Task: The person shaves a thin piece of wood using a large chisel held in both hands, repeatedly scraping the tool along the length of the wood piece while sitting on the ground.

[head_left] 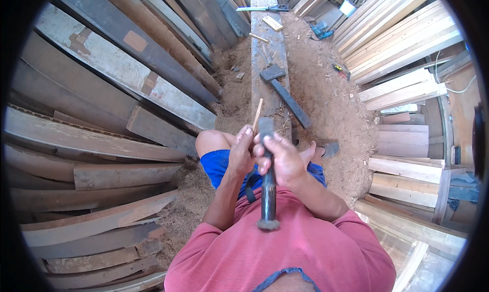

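My left hand point(242, 148) is closed around a thin pencil-like wooden stick point(259, 110), whose far end points away from me. Close beside it, my right hand point(285, 158) grips a chisel point(268, 203). The flat grey blade stands out beyond my fingers, away from me. Its dark handle runs back toward my chest and ends in a frayed, mushroomed butt. Both hands are above my lap, almost touching. Beyond them a dark wooden mallet point(292, 102) lies slantwise on a narrow plank bench point(258, 90), its head at the far end.
Farther along the bench lie a wood block point(272, 23), a small stick point(259, 37) and a handsaw point(262, 8). Boards point(102, 62) lean along the left; stacked lumber point(402, 37) stands right. A teal power tool point(321, 30) and a red-yellow tool point(341, 72) lie on sawdust-covered ground.
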`<state>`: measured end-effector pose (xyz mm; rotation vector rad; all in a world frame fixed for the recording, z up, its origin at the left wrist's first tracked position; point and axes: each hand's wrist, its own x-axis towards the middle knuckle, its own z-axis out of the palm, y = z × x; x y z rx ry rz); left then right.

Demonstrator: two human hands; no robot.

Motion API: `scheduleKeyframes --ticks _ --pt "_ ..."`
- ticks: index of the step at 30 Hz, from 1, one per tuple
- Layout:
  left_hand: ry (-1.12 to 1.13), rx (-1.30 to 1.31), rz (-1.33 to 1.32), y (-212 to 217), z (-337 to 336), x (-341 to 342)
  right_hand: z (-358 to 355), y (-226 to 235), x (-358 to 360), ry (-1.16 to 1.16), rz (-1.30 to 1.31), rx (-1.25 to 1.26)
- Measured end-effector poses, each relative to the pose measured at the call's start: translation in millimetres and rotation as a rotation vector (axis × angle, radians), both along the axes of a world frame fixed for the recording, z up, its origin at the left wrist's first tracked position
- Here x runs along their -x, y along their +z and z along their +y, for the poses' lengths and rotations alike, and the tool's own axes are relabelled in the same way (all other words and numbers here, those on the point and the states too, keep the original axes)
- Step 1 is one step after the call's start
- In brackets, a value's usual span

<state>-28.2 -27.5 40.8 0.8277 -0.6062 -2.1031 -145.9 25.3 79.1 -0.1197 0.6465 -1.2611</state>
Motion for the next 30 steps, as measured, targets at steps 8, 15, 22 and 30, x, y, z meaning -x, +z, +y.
scheduleKeyframes --ticks 8,15,22,30 --pt "-0.011 0.565 -0.387 15 -4 -14 17 30 -18 0.115 0.133 0.056" --pt "-0.048 0.790 -0.576 13 35 -34 29 49 1 -0.098 0.116 0.071" --pt "-0.106 0.045 0.045 -6 49 -27 -5 22 40 -0.082 0.588 0.177" --pt "-0.264 0.121 0.045 -5 39 -21 -22 6 41 0.012 0.744 0.231"
